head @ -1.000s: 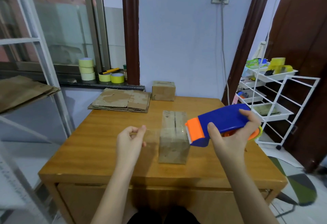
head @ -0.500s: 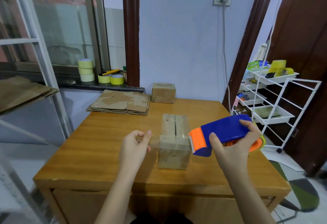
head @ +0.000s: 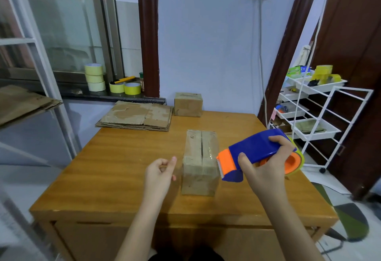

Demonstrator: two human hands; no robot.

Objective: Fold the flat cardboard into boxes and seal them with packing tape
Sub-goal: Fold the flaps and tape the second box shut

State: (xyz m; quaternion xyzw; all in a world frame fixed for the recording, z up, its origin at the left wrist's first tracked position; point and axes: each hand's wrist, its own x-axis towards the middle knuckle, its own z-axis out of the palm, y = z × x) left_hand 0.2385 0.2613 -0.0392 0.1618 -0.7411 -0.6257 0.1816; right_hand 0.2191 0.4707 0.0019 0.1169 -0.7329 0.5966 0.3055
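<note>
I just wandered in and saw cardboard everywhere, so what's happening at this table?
A person is sealing a small cardboard box on a wooden table. The right hand grips a blue and orange tape dispenser beside the box, while the left hand pinches what looks like the free end of clear tape on the box's other side. A stack of flat cardboard and another folded box wait at the table's far edge.

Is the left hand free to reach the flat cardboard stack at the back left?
Probably not yet: the left hand pinches the tape end, though nothing lies between it and the cardboard stack.
</note>
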